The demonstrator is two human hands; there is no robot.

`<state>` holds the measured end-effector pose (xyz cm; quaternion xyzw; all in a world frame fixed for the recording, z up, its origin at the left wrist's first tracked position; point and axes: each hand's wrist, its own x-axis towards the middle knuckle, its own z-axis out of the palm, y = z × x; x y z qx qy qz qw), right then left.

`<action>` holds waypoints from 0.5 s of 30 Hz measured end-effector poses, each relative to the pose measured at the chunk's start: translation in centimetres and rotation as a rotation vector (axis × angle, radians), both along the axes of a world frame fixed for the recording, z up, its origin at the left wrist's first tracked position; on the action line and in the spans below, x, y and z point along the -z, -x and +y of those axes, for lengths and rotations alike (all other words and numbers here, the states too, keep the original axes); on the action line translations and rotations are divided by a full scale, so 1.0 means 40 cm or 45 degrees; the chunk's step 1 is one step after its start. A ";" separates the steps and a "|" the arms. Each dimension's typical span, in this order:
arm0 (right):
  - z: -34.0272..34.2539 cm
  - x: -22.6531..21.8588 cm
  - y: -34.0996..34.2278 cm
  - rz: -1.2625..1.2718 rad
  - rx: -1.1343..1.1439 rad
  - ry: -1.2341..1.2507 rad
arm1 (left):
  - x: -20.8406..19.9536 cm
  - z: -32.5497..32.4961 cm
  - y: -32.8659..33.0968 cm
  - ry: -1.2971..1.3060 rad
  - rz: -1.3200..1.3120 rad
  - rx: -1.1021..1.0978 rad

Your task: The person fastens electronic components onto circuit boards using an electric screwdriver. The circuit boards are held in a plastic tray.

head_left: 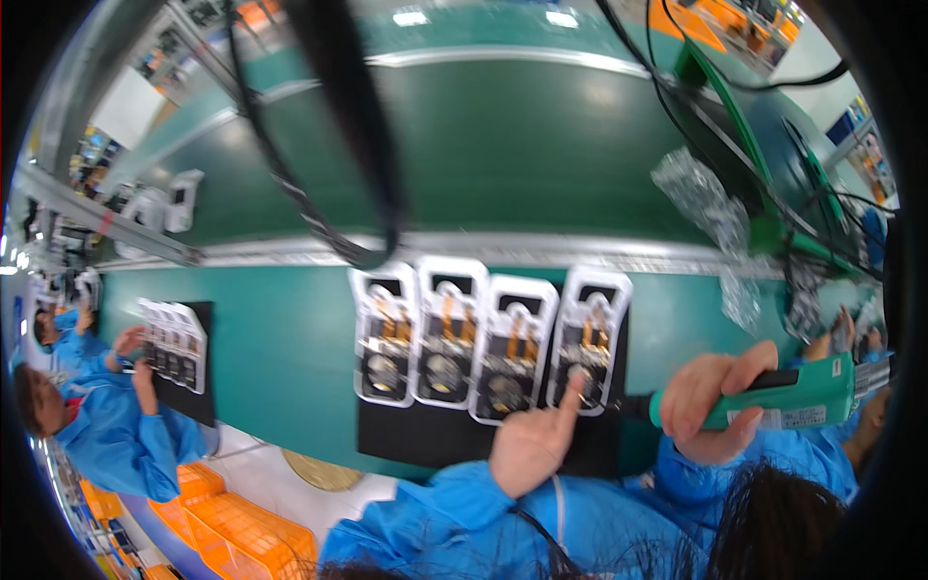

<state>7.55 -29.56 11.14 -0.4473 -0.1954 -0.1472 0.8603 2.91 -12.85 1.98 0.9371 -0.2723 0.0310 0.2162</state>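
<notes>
Rightmost white-framed unit [588, 343] is the one in play: right end of a row of four, lying flat on a black mat [416, 437] on the green desk [275, 358]. Long axis runs near-far, far end leaning a bit right.

Left hand [530, 447] is the nearer one. Comes in from the near side, extended index fingertip on the unit's near half, at the round silver part. Other fingers curled; can't tell whether that grip has anything in it.

Right hand [713, 401]: grip closed round a green handheld power tool [807, 391], off to the right. Tool lies roughly left-right, so about square across the unit's long axis. Dark nose points left, just beside the unit's near right corner. Key relation: unit is directly left of the nose, little gap. Tip is blurred, can't call contact.

Other three units [445, 333] stand side by side to the left, same near-far lie, orange strips in the far halves.

Around it: metal rail [493, 248] along the desk's far side, crumpled clear plastic [698, 188] far right, co-worker [121, 425] at left with a similar row.
</notes>
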 end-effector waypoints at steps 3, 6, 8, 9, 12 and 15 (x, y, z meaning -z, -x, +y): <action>0.001 -0.003 0.015 0.054 0.098 0.005 | 0.002 -0.013 0.009 0.003 0.003 0.000; -0.004 -0.019 0.007 0.118 0.115 0.069 | 0.005 -0.021 0.013 0.001 0.016 -0.062; -0.018 -0.012 -0.009 0.099 0.123 0.043 | 0.011 -0.026 0.005 -0.100 0.100 -0.138; -0.024 -0.002 -0.006 0.151 0.170 0.048 | 0.032 -0.029 -0.004 -0.070 0.042 -0.056; -0.044 -0.013 0.031 0.128 0.286 0.069 | 0.052 -0.059 -0.009 -0.042 -0.055 0.081; -0.125 0.139 0.062 0.242 -0.005 -0.092 | -0.003 -0.089 -0.016 -0.198 0.454 0.118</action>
